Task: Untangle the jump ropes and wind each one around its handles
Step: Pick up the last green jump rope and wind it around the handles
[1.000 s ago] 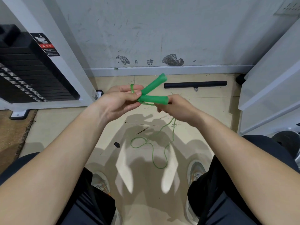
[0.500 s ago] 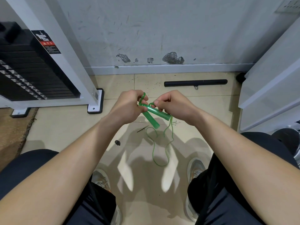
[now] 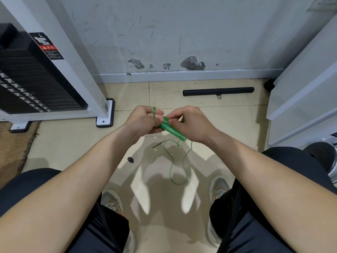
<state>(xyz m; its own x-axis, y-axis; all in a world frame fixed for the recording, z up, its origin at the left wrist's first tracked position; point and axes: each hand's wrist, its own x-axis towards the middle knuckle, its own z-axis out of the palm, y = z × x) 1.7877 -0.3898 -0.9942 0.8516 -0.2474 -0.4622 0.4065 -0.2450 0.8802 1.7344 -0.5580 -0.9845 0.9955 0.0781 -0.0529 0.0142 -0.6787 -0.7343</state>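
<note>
I hold a green jump rope in front of me above the floor. Its two green handles [image 3: 172, 130] lie together and slant down to the right between my hands. My left hand [image 3: 145, 121] grips their upper end, and a loop of cord stands up over its fingers. My right hand [image 3: 189, 123] pinches the handles near the top, its palm over their lower end. The thin green cord [image 3: 179, 165] hangs from the handles in a long narrow loop above the floor.
A black bar attachment [image 3: 218, 91] lies on the tiled floor by the wall. A weight-stack machine [image 3: 36, 83] with a white frame stands at left, a white cabinet [image 3: 306, 84] at right. A small black scrap [image 3: 130, 159] lies on the floor. My knees and shoes are below.
The handles, crossed and apart a second ago, now lie side by side slanting down-right. Both hands have closed in together. The hanging loop has grown narrower.
</note>
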